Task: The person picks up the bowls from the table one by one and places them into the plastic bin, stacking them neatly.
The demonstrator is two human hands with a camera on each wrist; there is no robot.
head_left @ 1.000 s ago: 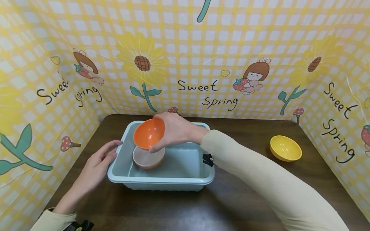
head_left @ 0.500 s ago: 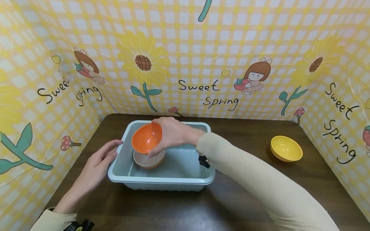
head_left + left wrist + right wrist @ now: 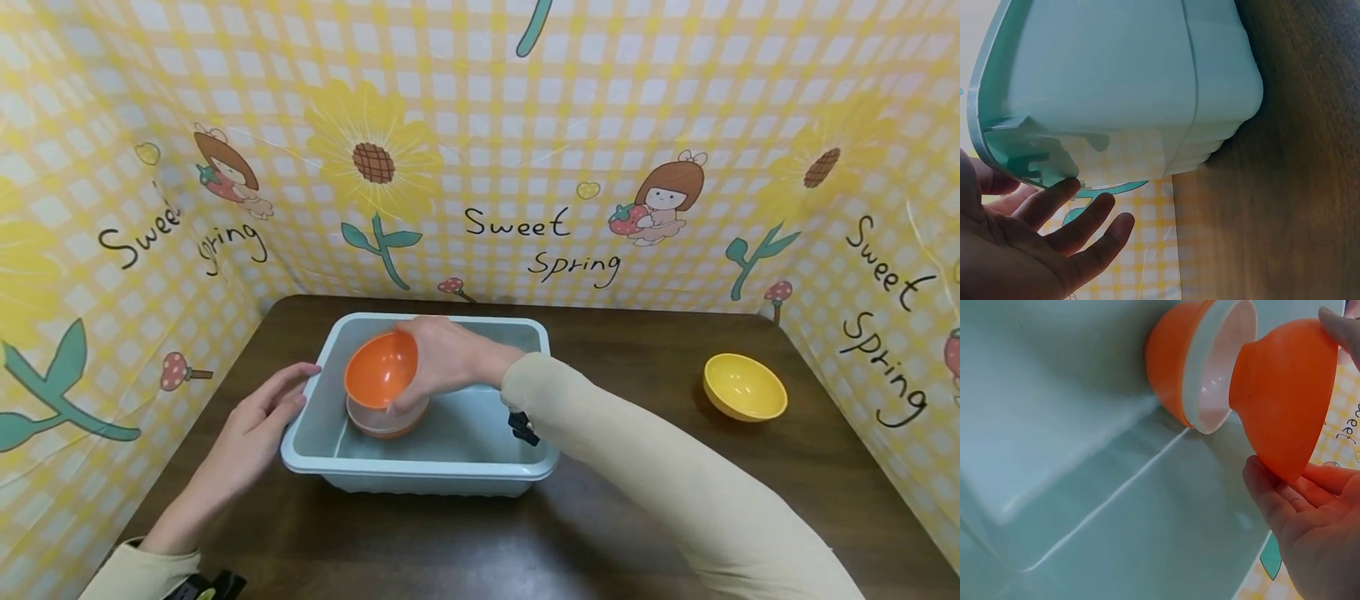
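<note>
Firstly, towards the left edge of the desk (image 3: 465, 546): noted a left hand (image 3: 251, 421) touching the rim at the tub's left wall, fingers loosely parted, no firm grip shown. Next, recorded a light blue tub (image 3: 420, 469), standing in the left half of the desk, towards the far-left corner. Inside, near the tub's left wall, observed a pale-lined bowl (image 3: 1196, 369), mouth up. Sighted just above it, within the tub's walls, an orange bowl (image 3: 378, 371), held between thumb and fingers of the right hand (image 3: 450, 358); unable to confirm contact between the two bowls. Judged liable to catch on the lower rim if lowered off-centre or aslant, and so to tip the pale-lined bowl. Also liable to slip or swivel, being smooth and held towards one side only. Further risk: displacement of the tub through a bump from the right sleeve (image 3: 652, 458) crossing its right wall, with probably little restraint from the left. Lastly, near the desk's right edge, listed a yellow bowl (image 3: 745, 387), mouth up, well apart from both hands.
</note>
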